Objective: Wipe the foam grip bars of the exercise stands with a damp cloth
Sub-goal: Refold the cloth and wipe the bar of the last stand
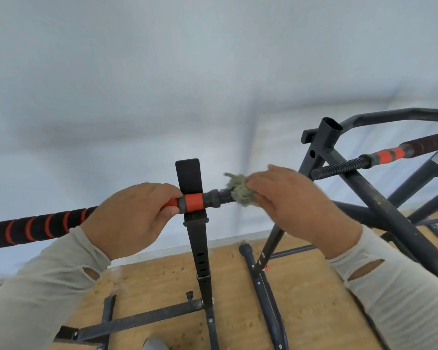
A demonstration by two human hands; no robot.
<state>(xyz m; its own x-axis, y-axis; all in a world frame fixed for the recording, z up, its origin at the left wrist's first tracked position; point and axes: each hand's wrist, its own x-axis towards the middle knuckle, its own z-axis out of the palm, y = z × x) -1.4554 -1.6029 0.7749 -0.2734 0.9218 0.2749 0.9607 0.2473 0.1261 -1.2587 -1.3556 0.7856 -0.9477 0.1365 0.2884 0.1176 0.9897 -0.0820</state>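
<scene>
Where the foam grip bar rests across the black upright stand, its orange collar sits in the cradle and its threaded end projects to the right. The green cloth is bunched against that threaded end, pinched by the right hand. The left hand curls its grip round the bar just left of the collar. A second stand carrying another bar stands to the right on the wooden floor.

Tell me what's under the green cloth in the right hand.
The green cloth, pinched by the right hand, sits on the bar's threaded end, which shows just left of it. The part beneath the cloth and hand is covered.
</scene>
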